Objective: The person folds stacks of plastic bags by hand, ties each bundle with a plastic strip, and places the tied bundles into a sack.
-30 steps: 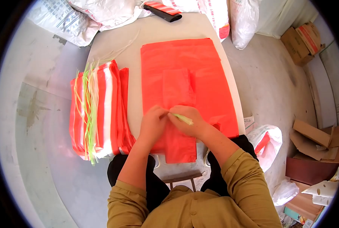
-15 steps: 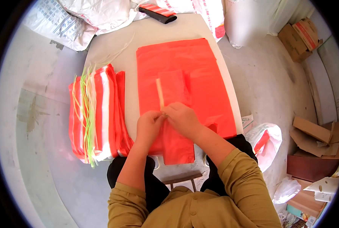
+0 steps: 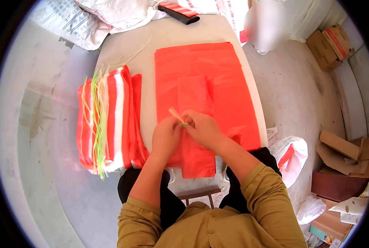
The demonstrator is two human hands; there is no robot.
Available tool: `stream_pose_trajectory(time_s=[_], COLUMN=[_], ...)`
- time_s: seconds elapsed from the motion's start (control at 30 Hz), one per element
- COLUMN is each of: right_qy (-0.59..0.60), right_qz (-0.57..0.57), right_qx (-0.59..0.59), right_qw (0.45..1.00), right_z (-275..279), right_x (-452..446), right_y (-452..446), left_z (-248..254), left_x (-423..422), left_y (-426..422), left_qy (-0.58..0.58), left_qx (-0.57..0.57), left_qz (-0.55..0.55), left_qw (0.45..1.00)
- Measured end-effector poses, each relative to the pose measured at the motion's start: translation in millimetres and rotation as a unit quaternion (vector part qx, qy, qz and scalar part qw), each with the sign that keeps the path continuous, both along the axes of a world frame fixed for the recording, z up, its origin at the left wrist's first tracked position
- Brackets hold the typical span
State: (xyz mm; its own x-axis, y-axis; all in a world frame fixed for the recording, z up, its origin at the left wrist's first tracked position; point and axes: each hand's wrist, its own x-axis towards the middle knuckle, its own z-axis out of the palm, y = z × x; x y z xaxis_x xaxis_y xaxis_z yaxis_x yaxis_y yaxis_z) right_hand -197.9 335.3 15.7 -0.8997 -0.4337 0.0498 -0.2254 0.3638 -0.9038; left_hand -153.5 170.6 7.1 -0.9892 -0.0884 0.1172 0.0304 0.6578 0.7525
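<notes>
Right at the near edge of the table (image 3: pixel 176 31), a folded red bundle (image 3: pixel 198 161) lies lengthwise, its lower end poking out past that edge and its upper part resting on a wide red stack (image 3: pixel 230 91). Over the bundle's middle, the left hand (image 3: pixel 165 134) and the right hand (image 3: pixel 203 128) meet, thumbs and fingertips pinched nearly closed on a pale strip (image 3: pixel 175 113), whose free end sticks up toward the far left. So the folding looks done and the strip is in place; whether its knot is drawn tight I can't tell, as the fingers cover most of it. The wide stack runs down to the near right corner, flat and unfolded. Overhanging the left edge, a red-and-white striped pile (image 3: pixel 118 111) carries many loose green and yellow strips (image 3: pixel 97 128), all untied. Off the right edge, near the corner, an open white sack (image 3: pixel 294 159) has something red (image 3: pixel 285 156) inside; farther right, an open cardboard box (image 3: pixel 337 151) stands with its flaps spread above a dark red box (image 3: pixel 337 184). At the far edge lies a black-and-striped roll (image 3: pixel 178 12), with full white sacks (image 3: pixel 118 14) behind the far left corner, and cartons (image 3: pixel 323 49) sit well beyond the right edge.
</notes>
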Motion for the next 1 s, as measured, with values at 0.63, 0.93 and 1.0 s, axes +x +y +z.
stream_pose_trajectory(time_s=[0.63,0.93,1.0], right_qy=[0.358,-0.057,-0.051], right_qz=[0.045,-0.018,-0.033], right_qx=[0.168,0.116,0.037], right_qw=[0.917,0.992,0.997], right_z=[-2,-10,-15], right_x=[-7,-14,-8], right_y=[42,65,52], left_z=[10,-12,-9], left_x=[-12,7,4], left_y=[5,3,3], left_qy=[-0.006,-0.057,-0.096], left_qx=[-0.098,0.048,0.117], left_qz=[0.109,-0.022,-0.013], left_qw=[0.989,0.997,0.988])
